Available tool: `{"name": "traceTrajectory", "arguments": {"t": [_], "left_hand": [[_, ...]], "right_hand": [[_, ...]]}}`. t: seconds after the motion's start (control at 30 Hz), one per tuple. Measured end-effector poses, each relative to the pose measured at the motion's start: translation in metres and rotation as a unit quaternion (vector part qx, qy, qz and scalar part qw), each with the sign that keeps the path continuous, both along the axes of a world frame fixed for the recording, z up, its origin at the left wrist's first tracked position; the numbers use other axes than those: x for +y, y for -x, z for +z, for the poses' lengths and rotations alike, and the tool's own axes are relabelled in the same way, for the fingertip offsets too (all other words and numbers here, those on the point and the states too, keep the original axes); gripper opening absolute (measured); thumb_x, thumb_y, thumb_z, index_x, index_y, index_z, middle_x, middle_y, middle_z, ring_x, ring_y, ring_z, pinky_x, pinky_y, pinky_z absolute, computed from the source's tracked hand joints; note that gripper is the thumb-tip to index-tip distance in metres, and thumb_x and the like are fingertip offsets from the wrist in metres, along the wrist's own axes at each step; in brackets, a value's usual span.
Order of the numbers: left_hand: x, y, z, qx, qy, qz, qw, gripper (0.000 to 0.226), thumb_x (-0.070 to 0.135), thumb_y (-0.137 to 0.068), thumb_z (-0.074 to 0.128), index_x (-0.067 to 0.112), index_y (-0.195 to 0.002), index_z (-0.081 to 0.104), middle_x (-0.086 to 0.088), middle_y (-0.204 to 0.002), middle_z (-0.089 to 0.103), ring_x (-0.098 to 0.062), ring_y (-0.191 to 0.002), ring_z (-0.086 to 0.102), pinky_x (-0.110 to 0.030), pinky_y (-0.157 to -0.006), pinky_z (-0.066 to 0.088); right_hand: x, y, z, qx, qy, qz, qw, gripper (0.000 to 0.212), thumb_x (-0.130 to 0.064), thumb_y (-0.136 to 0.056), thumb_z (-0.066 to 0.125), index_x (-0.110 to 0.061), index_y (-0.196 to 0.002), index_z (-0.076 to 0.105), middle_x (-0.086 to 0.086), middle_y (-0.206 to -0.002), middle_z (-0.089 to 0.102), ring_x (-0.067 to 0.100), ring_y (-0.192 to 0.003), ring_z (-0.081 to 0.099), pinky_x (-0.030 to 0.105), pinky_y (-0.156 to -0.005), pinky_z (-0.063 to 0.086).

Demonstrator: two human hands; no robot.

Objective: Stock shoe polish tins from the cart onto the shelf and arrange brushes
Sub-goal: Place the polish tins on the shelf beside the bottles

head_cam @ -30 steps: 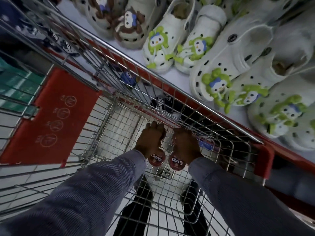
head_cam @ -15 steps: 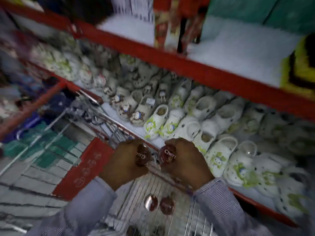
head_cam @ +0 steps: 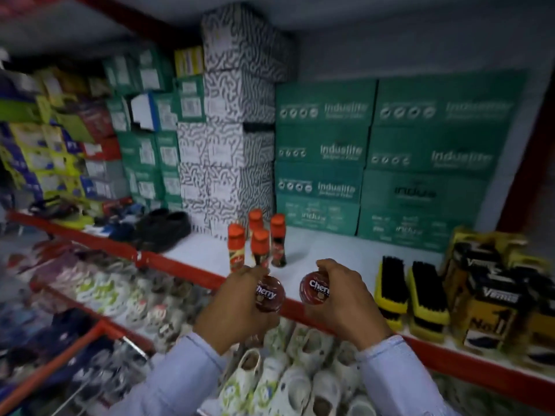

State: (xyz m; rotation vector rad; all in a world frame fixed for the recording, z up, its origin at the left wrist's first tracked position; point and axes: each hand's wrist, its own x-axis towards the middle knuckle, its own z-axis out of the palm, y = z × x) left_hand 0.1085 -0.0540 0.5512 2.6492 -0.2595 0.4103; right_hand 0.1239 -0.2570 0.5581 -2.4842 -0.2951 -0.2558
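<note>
My left hand (head_cam: pixel 237 307) grips a round dark red shoe polish tin (head_cam: pixel 269 292) with "Cherry" on its lid. In my right hand (head_cam: pixel 345 298) is a second Cherry tin (head_cam: pixel 315 288). Both tins hover just in front of the red front edge of the white shelf (head_cam: pixel 330 250). Right of my right hand, two black-bristled brushes with yellow backs (head_cam: pixel 411 295) stand side by side on that shelf. Behind my left hand stand several liquid polish bottles with orange caps (head_cam: pixel 258 238). The cart is out of view.
Green Induslite boxes (head_cam: pixel 375 157) and patterned white boxes (head_cam: pixel 228 139) are stacked at the shelf's back. Yellow and black Venus packs (head_cam: pixel 492 292) crowd the right end. Black shoes (head_cam: pixel 162 226) lie at the left. White clogs (head_cam: pixel 285 376) fill the shelf below.
My view has swung up from the cart to the polish shelf. Both hands have lifted their tins out of the cart and up to the shelf's front edge.
</note>
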Motion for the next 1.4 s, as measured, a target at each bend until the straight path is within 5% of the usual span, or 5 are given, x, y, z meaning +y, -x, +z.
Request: {"name": "traceTrajectory", "arguments": {"t": [0.23, 0.77, 1.07, 1.27, 1.4], "left_hand": [[-0.050, -0.109, 0.003, 0.034, -0.019, -0.020, 0.999, 0.049, 0.026, -0.062, 0.083, 0.009, -0.103, 0.062, -0.010, -0.105, 0.070, -0.028, -0.102, 0.067, -0.033, -0.080, 0.054], [-0.066, -0.192, -0.043, 0.137, -0.055, 0.017, 0.989, 0.051, 0.037, -0.078, 0.077, 0.005, -0.113, 0.058, -0.018, -0.120, 0.066, -0.035, -0.112, 0.064, -0.039, -0.094, 0.054], [-0.065, -0.123, -0.017, 0.005, -0.050, -0.029, 0.998, 0.023, 0.015, -0.082, 0.070, 0.007, -0.102, 0.062, -0.016, -0.112, 0.066, -0.036, -0.109, 0.064, -0.042, -0.090, 0.055], [-0.035, -0.019, -0.069, -0.125, -0.063, -0.068, 0.988, 0.063, 0.029, -0.083, 0.066, 0.014, -0.143, 0.054, -0.006, -0.147, 0.058, -0.026, -0.133, 0.056, -0.039, -0.112, 0.049], [-0.006, 0.044, -0.153, -0.058, -0.116, -0.053, 0.990, 0.066, 0.044, -0.094, 0.056, 0.024, -0.154, 0.036, -0.003, -0.163, 0.038, -0.027, -0.151, 0.037, -0.048, -0.119, 0.039]], "right_hand": [[-0.017, -0.084, 0.005, 0.081, 0.037, -0.063, 0.994, 0.081, -0.026, -0.068, 0.086, -0.006, -0.134, 0.045, 0.015, -0.137, 0.054, 0.034, -0.130, 0.048, 0.041, -0.103, 0.049], [-0.010, -0.151, -0.028, 0.176, 0.096, -0.098, 0.975, 0.039, -0.017, -0.089, 0.060, -0.006, -0.125, 0.052, 0.018, -0.137, 0.054, 0.035, -0.129, 0.049, 0.040, -0.106, 0.048], [-0.017, -0.090, -0.023, 0.064, 0.072, -0.066, 0.993, 0.067, -0.011, -0.090, 0.061, -0.005, -0.149, 0.030, 0.016, -0.149, 0.045, 0.034, -0.142, 0.037, 0.041, -0.113, 0.041], [-0.007, 0.009, -0.083, -0.095, 0.035, -0.004, 0.995, 0.072, -0.015, -0.088, 0.064, -0.017, -0.154, 0.032, 0.000, -0.162, 0.031, 0.021, -0.151, 0.025, 0.030, -0.123, 0.020], [0.007, 0.067, -0.151, -0.101, 0.046, 0.033, 0.993, 0.061, -0.022, -0.092, 0.062, -0.024, -0.150, 0.040, -0.004, -0.161, 0.033, 0.017, -0.151, 0.024, 0.037, -0.120, 0.025]]}}
